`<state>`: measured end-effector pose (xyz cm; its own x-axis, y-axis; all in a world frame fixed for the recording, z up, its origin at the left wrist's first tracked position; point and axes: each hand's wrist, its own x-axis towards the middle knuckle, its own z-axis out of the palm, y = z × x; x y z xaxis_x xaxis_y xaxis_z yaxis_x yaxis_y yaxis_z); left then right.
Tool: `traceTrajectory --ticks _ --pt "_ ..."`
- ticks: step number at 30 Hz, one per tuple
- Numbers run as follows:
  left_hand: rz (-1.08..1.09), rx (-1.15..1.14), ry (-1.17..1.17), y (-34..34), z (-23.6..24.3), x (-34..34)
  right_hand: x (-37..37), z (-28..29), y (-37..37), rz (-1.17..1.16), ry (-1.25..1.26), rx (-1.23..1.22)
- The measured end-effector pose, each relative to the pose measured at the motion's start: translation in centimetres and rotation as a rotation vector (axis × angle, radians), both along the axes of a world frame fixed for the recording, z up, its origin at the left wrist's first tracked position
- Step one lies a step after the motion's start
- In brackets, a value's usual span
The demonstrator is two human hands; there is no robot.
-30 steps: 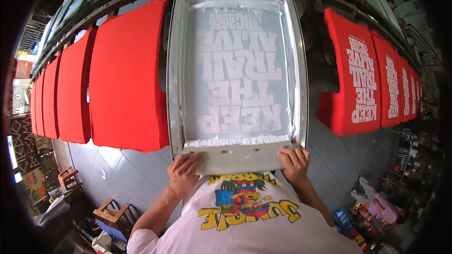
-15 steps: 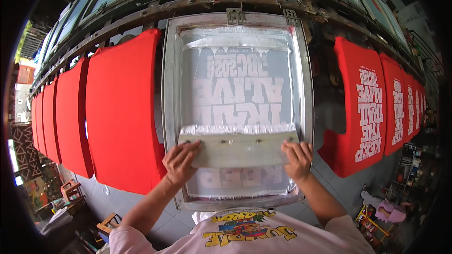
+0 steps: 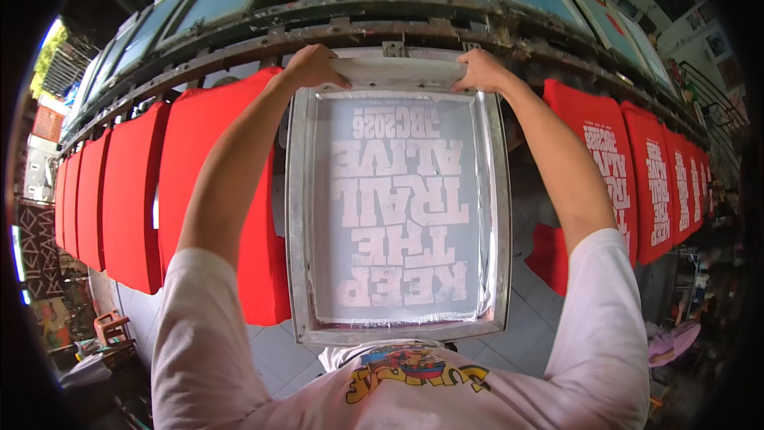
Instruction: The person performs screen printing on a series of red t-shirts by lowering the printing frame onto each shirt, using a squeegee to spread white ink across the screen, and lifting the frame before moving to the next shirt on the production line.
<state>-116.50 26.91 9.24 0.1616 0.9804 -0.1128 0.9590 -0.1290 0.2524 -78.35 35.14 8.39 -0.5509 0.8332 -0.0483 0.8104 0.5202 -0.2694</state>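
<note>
Squeegee (image 3: 400,73) slid up to top centre; our left hand (image 3: 315,68) and right hand (image 3: 482,72) are clamped on its ends, but lopsided pressure could streak the screen (image 3: 400,211).

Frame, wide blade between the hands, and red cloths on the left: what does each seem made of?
Frame: probably metal, going by its grey, dull sheen and scuffed bars.
Wide blade: pale, smooth and faintly shiny; perhaps plastic or metal, the look leaves it open.
Red cloths: likely fabric, matte, with soft, slightly uneven edges.
</note>
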Motion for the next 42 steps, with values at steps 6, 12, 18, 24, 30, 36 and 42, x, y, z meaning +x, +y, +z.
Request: traceTrajectory --ticks 6,12,18,24,30,36,42 --pt "-0.052 -0.057 -0.067 -4.4 4.9 0.5 1.2 5.6 -4.6 0.157 0.097 -0.283" --pt "-0.063 0.080 -0.024 -29.7 3.3 5.0 6.6 5.9 -29.4 0.245 0.106 0.055" --pt "-0.053 0.356 -0.189 -52.1 -1.8 10.8 11.4 -0.5 -50.2 0.177 0.146 0.274" --pt "-0.028 0.416 -0.225 -55.1 -4.4 11.4 11.1 -2.8 -54.8 0.127 0.156 0.372" --pt "-0.058 0.378 -0.350 -54.8 -3.4 11.7 11.6 -2.3 -55.0 0.191 0.156 0.257" --pt "0.445 0.489 -0.520 -55.6 -3.6 9.6 13.0 -0.5 -54.5 -0.029 0.455 0.248" --pt "1.080 0.014 -0.802 -57.3 -6.4 7.5 17.0 -5.2 -53.5 -0.827 0.357 -0.177"
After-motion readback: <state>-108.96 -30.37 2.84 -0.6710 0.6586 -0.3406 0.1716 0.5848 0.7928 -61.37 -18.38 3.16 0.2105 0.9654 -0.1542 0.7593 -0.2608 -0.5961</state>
